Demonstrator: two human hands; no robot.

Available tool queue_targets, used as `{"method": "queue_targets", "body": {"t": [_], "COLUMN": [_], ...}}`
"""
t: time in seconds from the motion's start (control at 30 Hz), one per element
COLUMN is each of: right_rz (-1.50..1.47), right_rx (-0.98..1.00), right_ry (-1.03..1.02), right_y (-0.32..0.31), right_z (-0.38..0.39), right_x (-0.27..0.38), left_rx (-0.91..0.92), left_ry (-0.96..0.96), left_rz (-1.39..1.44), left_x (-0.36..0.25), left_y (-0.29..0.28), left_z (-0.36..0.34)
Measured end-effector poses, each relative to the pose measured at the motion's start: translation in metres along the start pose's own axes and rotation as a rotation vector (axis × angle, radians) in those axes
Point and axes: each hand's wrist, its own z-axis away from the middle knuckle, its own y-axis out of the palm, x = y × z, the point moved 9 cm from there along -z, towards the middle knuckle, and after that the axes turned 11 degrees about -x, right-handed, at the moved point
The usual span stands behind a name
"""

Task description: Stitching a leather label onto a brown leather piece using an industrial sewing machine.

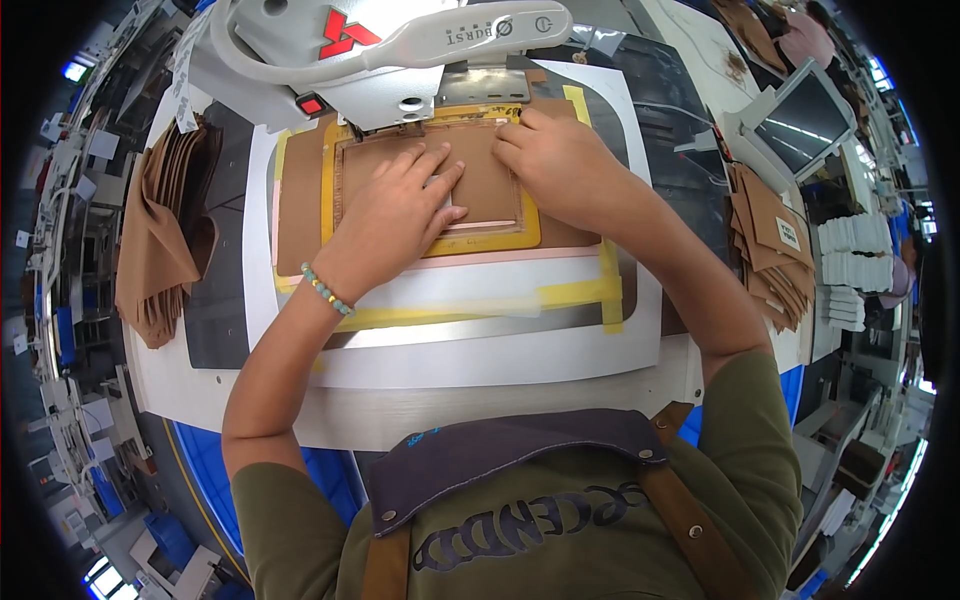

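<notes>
My left hand point(405, 205), with a beaded bracelet point(326, 289) at the wrist, lies spread on a flat brown panel point(480, 190) that looks like leather or fabric. A yellow rectangular frame point(440, 243) surrounds that panel under the head of a sewing machine point(380, 70). At the frame's upper right corner my right hand point(560, 165) has its fingers curled in and pressed down; what lies under those fingertips is hidden. Between the left thumb and index finger a small pale patch shows. Below the frame is a white sheet point(450, 290) edged with yellow tape point(580, 292).
Folded brown pieces point(160, 230) hang in a stack at the left table edge. More brown pieces point(770, 240) lie at the right, below a small monitor point(800, 120). White stacks point(855, 250) stand farther right. The machine's grey handle-shaped arm point(480, 32) overhangs the far side.
</notes>
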Motion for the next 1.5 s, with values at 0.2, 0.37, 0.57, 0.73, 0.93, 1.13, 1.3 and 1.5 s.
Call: {"method": "queue_targets", "body": {"t": [0.2, 0.37, 0.57, 0.73, 0.93, 1.13, 1.3, 1.5], "right_rz": [0.015, 0.019, -0.019, -0.04, -0.121, -0.138, -0.254, -0.163], "right_rx": [-0.018, -0.001, -0.067, -0.048, -0.193, -0.086, -0.086, -0.091], "right_ry": [-0.045, -0.055, -0.077, -0.089, -0.131, -0.059, -0.118, -0.144], "right_y": [0.008, 0.014, 0.016, 0.019, -0.011, -0.021, -0.009, 0.021], "right_z": [-0.017, -0.027, -0.035, -0.034, -0.018, -0.004, -0.023, -0.038], "right_x": [0.013, 0.02, 0.029, 0.034, 0.031, 0.021, 0.042, 0.055], "left_rx": [-0.011, -0.028, -0.078, -0.083, -0.055, -0.059, -0.03, 0.095], "left_ry": [-0.01, -0.033, -0.026, -0.046, -0.078, -0.129, -0.12, 0.002], "left_rz": [0.017, 0.042, 0.052, 0.068, 0.049, 0.085, 0.209, 0.257], "left_x": [0.007, 0.011, 0.019, 0.025, 0.037, 0.058, 0.067, 0.04], "left_y": [-0.005, -0.007, -0.011, -0.013, -0.013, -0.042, -0.056, -0.041], "left_z": [0.006, 0.008, 0.011, 0.014, 0.021, 0.052, 0.077, 0.071]}}
